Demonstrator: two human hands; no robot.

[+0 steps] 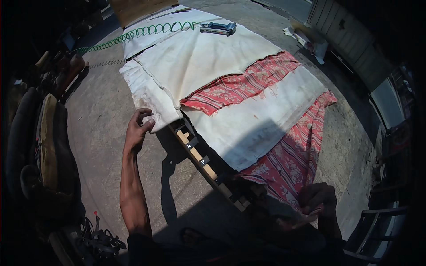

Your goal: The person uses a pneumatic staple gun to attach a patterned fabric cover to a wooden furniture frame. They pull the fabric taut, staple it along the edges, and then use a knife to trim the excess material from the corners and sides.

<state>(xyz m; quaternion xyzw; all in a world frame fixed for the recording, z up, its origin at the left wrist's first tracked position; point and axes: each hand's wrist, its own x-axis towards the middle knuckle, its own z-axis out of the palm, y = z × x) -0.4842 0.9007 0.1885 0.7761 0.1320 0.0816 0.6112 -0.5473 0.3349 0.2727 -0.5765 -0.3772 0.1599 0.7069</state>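
Observation:
My right hand (317, 199), in shadow at the lower right, is closed on the edge of a pink striped floral fabric (298, 153). That fabric runs up from the hand along the right edge of a white cloth panel (255, 128). At the left, my left hand (141, 126) has its fingers curved and its thumb apart from them. It is beside the corner of a white cloth flap (166, 108), and whether it touches the cloth I cannot tell. A second pink floral strip (244, 86) lies across the white cloth.
A blue-black staple gun (218, 29) rests on the far cloth, joined to a coiled green air hose (146, 31). A wooden frame edge with dark clips (195, 153) shows below the cloth. Upholstered pieces (49, 137) stand at the left, tangled cables (97, 239) at the lower left.

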